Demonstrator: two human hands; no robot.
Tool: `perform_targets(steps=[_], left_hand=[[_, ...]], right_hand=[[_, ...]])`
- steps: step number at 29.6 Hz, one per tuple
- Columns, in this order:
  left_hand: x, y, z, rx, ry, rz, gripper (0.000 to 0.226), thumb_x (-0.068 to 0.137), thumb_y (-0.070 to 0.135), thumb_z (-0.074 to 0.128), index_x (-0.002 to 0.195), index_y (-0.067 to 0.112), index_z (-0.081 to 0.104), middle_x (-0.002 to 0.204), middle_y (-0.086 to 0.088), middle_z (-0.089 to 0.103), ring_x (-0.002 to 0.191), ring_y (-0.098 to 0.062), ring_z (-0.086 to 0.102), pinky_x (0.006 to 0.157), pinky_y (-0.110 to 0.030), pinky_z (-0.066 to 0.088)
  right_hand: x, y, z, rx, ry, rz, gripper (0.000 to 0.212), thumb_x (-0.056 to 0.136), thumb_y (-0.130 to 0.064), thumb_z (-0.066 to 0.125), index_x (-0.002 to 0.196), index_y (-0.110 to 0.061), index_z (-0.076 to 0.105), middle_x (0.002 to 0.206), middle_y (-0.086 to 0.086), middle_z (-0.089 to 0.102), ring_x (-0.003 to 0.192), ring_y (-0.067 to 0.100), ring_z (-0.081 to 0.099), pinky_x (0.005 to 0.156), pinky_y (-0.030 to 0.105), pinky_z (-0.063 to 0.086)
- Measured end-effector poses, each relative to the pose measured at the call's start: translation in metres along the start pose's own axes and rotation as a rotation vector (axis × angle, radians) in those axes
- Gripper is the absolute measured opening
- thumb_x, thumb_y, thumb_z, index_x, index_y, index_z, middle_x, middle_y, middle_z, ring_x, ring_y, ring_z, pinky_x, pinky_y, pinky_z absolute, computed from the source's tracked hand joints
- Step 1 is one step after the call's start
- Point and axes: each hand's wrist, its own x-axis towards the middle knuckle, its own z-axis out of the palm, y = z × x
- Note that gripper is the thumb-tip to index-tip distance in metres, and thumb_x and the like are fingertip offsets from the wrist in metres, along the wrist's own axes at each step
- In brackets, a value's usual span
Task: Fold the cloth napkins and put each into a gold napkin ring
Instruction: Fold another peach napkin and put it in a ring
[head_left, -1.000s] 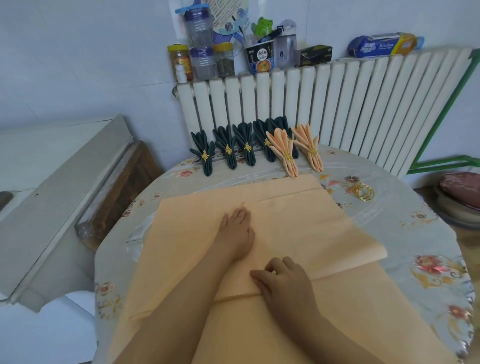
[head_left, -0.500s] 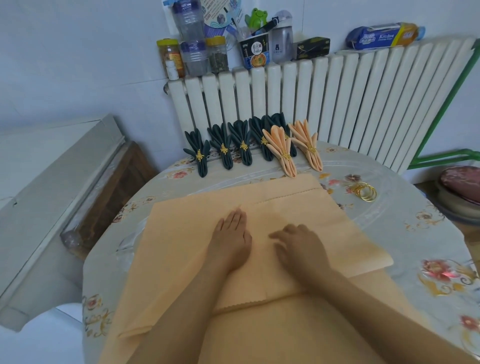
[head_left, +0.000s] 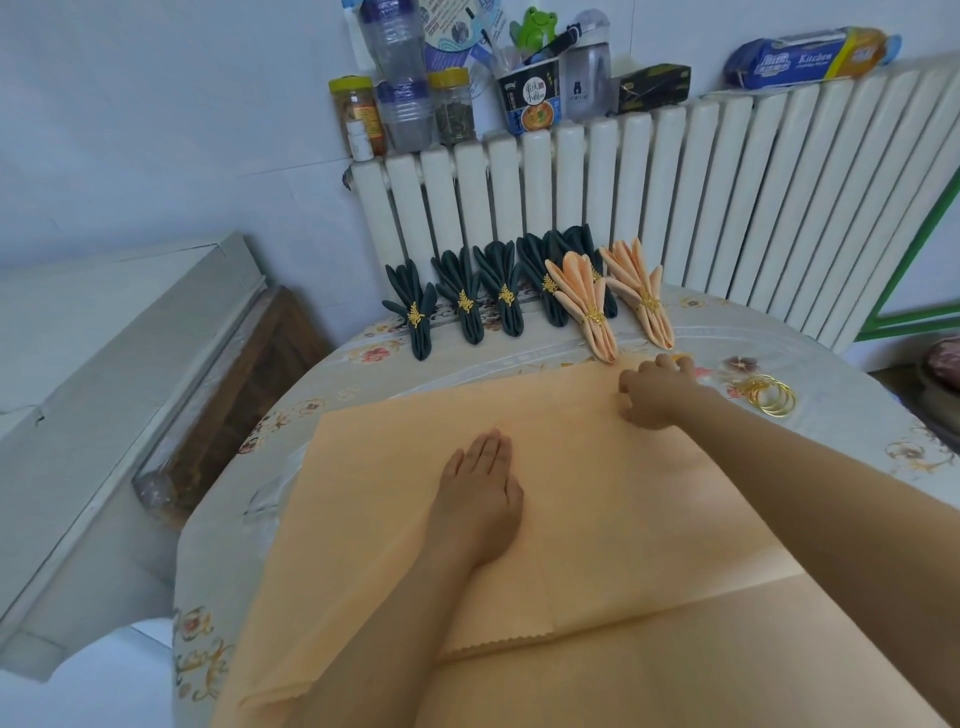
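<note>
Now: peach napkin (head_left: 597, 499) spread flat on near table (head_left: 332, 364) | soft, light, likely slips | left hand (head_left: 480, 506) flat, fingers together, pressing middle | right hand (head_left: 655, 391) fingers curled at far right corner, the spot to grip | gold rings (head_left: 769, 396) far right

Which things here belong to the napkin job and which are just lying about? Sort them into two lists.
Job:
peach napkin, flat under left hand, far corner at right hand
loose gold rings
finished peach napkins
finished dark green napkins

Lying about:
jars and bottles on radiator
noodle cup
frog figure
kitchen wrap roll
</note>
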Motion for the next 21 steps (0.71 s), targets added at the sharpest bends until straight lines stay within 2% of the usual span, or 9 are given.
perform_targets(steps=[2,4,7,9,11,13,17,19,21], left_hand=[[-0.002,-0.001,0.000,0.004,-0.007,-0.007,0.054,0.102,0.029,0.017,0.152,0.017,0.001,0.160,0.003,-0.004,0.146,-0.006,-0.005,0.118,-0.030,-0.006],[-0.001,-0.002,0.000,0.006,-0.012,-0.013,0.054,0.102,0.029,0.017,0.152,0.017,0.002,0.160,0.003,-0.004,0.146,-0.007,-0.005,0.119,-0.030,-0.005],[-0.002,-0.002,-0.002,-0.001,-0.009,-0.018,0.054,0.102,0.029,0.017,0.152,0.017,0.002,0.160,0.003,-0.003,0.146,-0.007,-0.004,0.119,-0.031,-0.005],[-0.002,-0.001,-0.003,-0.010,-0.009,-0.019,0.054,0.102,0.029,0.018,0.153,0.017,0.003,0.160,0.003,-0.002,0.146,-0.007,-0.003,0.118,-0.030,-0.005],[-0.002,0.000,-0.004,-0.038,-0.002,-0.019,0.054,0.102,0.028,0.018,0.152,0.016,0.003,0.160,0.002,-0.001,0.146,-0.007,-0.002,0.118,-0.030,-0.004],[-0.002,-0.001,-0.005,-0.074,0.013,-0.019,0.054,0.102,0.028,0.018,0.152,0.015,0.004,0.160,0.001,0.002,0.146,-0.007,0.000,0.119,-0.030,-0.002],[-0.004,-0.001,-0.003,-0.177,0.051,-0.014,0.055,0.103,0.033,0.020,0.153,0.015,0.004,0.160,-0.001,0.011,0.146,-0.010,0.007,0.119,-0.031,0.001],[-0.006,-0.002,-0.002,-0.219,0.071,-0.006,0.058,0.102,0.039,0.019,0.153,0.018,0.002,0.159,0.000,0.013,0.146,-0.011,0.008,0.119,-0.033,0.002],[-0.007,-0.001,-0.002,-0.259,0.083,0.001,0.060,0.100,0.045,0.019,0.153,0.021,0.001,0.159,0.000,0.015,0.146,-0.011,0.009,0.120,-0.035,0.004]], right_hand=[[-0.002,0.003,-0.005,-0.096,-0.016,-0.010,0.040,0.094,-0.032,0.043,0.132,-0.018,0.049,0.139,0.013,0.038,0.131,0.032,0.027,0.109,0.050,0.018],[-0.008,0.005,-0.009,-0.083,0.010,-0.013,0.036,0.093,-0.028,0.045,0.127,-0.016,0.051,0.131,0.012,0.045,0.125,0.031,0.036,0.107,0.046,0.022],[-0.029,0.006,-0.017,0.011,0.113,-0.013,0.027,0.090,-0.015,0.043,0.117,-0.016,0.050,0.104,0.004,0.061,0.102,0.023,0.052,0.100,0.038,0.026],[-0.047,0.004,-0.020,0.109,0.214,-0.003,0.025,0.091,-0.013,0.044,0.113,-0.018,0.052,0.099,0.001,0.063,0.092,0.020,0.056,0.094,0.034,0.034],[-0.072,-0.002,-0.016,0.255,0.313,0.009,0.023,0.092,-0.014,0.044,0.110,-0.020,0.057,0.098,0.001,0.064,0.087,0.018,0.057,0.079,0.029,0.045],[-0.097,-0.015,-0.007,0.385,0.412,-0.017,0.022,0.091,-0.016,0.046,0.104,-0.019,0.063,0.096,0.000,0.066,0.084,0.017,0.059,0.068,0.027,0.046],[-0.142,-0.048,0.020,0.486,0.523,-0.144,0.021,0.087,-0.019,0.055,0.097,-0.020,0.072,0.094,-0.001,0.069,0.090,0.020,0.061,0.071,0.028,0.042],[-0.155,-0.063,0.036,0.525,0.581,-0.193,0.013,0.077,-0.021,0.065,0.083,-0.022,0.076,0.078,0.000,0.070,0.077,0.023,0.064,0.065,0.030,0.047],[-0.162,-0.075,0.054,0.599,0.659,-0.211,0.008,0.062,-0.028,0.068,0.066,-0.027,0.074,0.058,-0.005,0.064,0.057,0.020,0.062,0.051,0.027,0.048]])
